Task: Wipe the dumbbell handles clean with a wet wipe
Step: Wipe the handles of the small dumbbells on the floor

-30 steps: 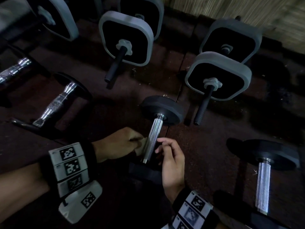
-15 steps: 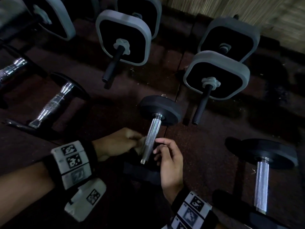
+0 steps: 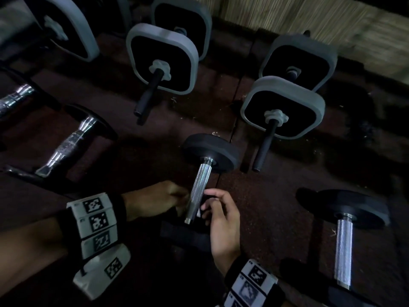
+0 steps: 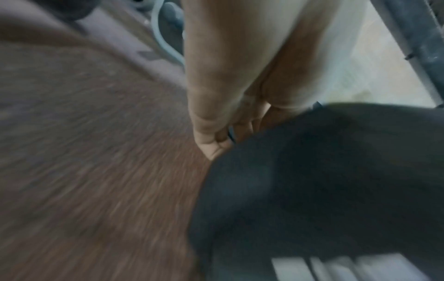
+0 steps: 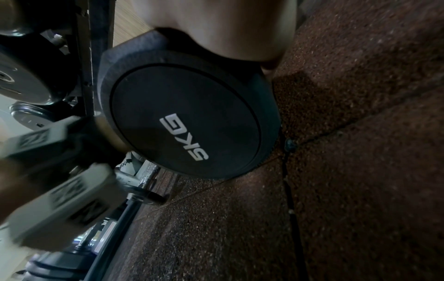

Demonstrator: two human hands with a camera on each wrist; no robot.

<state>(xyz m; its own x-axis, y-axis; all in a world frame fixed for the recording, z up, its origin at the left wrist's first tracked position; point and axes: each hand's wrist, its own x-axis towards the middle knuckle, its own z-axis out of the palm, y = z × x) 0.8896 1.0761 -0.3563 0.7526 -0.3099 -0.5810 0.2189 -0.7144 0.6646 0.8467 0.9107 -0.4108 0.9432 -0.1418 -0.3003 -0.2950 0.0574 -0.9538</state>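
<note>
Dumbbell (image 3: 200, 185) lies on floor (image 3: 265, 207), near middle, shiny handle (image 3: 197, 191) pointing near to far. Left hand (image 3: 155, 201) curled at handle's left side, likely pressing wipe there; wipe itself hidden. Right hand (image 3: 221, 220) on right side, fingers (image 3: 213, 192) bent, tips touching handle, probably to stop rolling. More dumbbells left, far, right (image 3: 343, 247), waiting.

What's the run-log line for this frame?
stage: wiping handle | left hand: at chrome handle of 5KG dumbbell, wipe not clearly visible | right hand: fingers at handle's other side | other dumbbells: untouched
</note>
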